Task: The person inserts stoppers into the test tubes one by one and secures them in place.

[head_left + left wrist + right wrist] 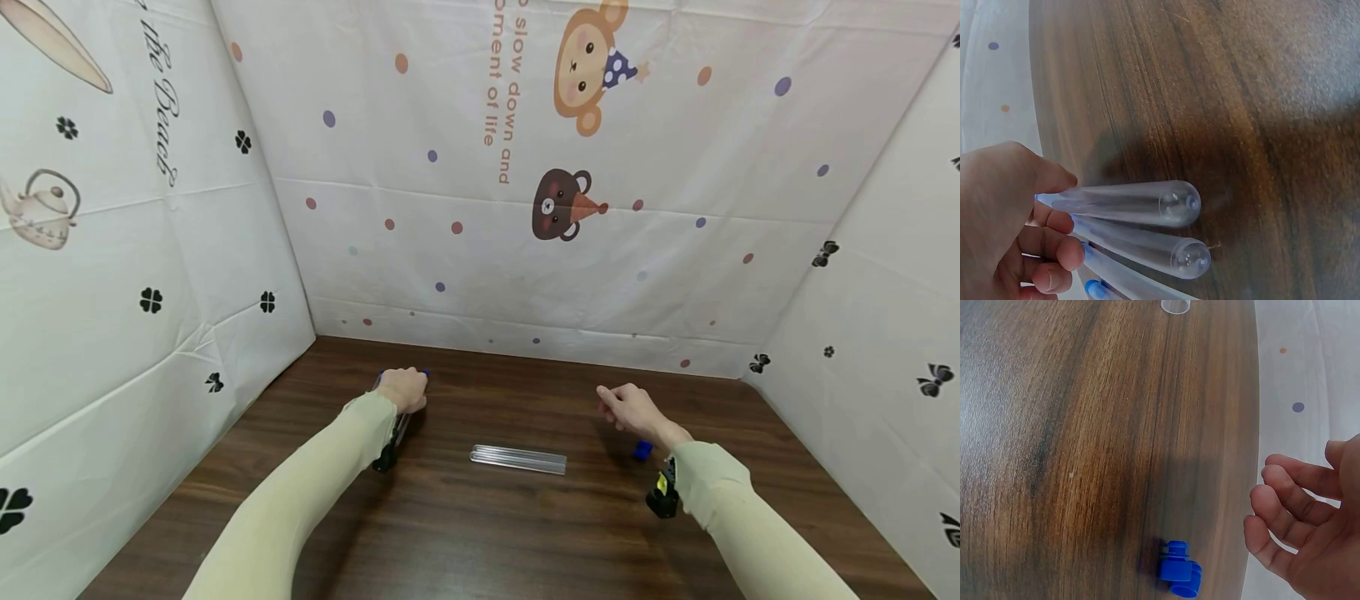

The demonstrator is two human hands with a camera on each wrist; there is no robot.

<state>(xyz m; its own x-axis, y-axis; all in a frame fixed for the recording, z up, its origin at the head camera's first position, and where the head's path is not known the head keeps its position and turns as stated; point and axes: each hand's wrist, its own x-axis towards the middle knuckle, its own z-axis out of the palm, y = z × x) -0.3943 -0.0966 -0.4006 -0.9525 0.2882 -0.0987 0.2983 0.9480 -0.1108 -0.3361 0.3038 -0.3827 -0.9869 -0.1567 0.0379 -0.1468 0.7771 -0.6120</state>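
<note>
In the left wrist view's lower left, your left hand [403, 390] pinches a clear, round-ended plastic tube [1125, 203] near its blue end between thumb and bent fingers; similar tubes [1154, 249] lie just below. Your right hand [636, 408], fingers loosely bent, holds nothing near blue ribbed plastic stoppers [1175, 569], lower centre.

Past the wooden table [480, 533], you face a white back sheet [450, 100] printed with a monkey [579, 71] and a bear [551, 206], between a left sheet [90, 333] showing a teapot [45, 217] and a right sheet [862, 425] bearing black bows [935, 380].
</note>
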